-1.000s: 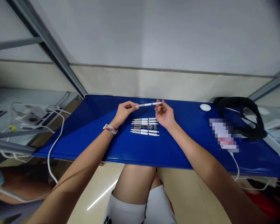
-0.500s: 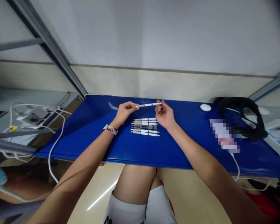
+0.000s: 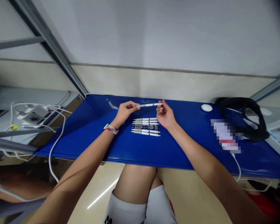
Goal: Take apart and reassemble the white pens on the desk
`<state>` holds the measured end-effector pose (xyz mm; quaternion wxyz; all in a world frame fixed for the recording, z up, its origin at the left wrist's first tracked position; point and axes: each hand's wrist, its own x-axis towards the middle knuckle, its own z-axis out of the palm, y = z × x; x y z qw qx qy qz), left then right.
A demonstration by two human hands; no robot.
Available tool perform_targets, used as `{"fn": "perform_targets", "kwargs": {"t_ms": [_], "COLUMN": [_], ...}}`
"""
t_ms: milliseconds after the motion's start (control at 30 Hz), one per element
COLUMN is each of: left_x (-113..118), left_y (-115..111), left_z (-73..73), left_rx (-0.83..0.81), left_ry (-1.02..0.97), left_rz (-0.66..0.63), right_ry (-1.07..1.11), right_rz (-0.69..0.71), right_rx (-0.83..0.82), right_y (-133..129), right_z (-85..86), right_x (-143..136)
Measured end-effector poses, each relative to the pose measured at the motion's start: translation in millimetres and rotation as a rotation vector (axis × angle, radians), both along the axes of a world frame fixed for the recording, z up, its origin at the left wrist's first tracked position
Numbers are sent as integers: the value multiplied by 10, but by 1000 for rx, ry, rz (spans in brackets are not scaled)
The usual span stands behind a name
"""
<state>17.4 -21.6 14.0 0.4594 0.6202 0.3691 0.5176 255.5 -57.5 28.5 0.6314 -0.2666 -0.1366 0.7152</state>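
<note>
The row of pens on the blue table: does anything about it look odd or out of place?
Nothing looks spilled or damaged. The one oddity is a dark pen in the middle of the row of pens, among mostly white-and-grey ones, all lying roughly parallel on the blue table.

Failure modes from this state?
The pen is held only near its ends, by the left hand and right hand; if one grip slips, it may swing or drop.

The right hand is close to the row of pens, so lowering it could nudge them out of line.
</note>
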Motion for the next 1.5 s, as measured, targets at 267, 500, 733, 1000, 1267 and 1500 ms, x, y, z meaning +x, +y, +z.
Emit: {"fn": "perform_targets", "kwargs": {"t_ms": [267,500,733,1000,1267,1500], "left_x": [-9,-7,-4,-10,0,18], "left_y": [19,2,-10,-3,-19,-42], "left_z": [-19,-10,-1,-8,0,14], "left_rx": [11,17,0,0,3,-3], "left_ry": [34,30,33,42,44,34], "left_rz": [1,1,4,3,-1,-11], "right_ry": [-42,-76,-163,-44,-140,-140], "right_rz": [4,-14,-23,-17,-20,-24], "right_rx": [-8,-7,-4,-39,45,26], "right_y": [0,10,25,14,16,-15], "right_z": [5,1,-17,8,-12,46], "right_x": [-3,-30,-45,-27,-36,11]}}
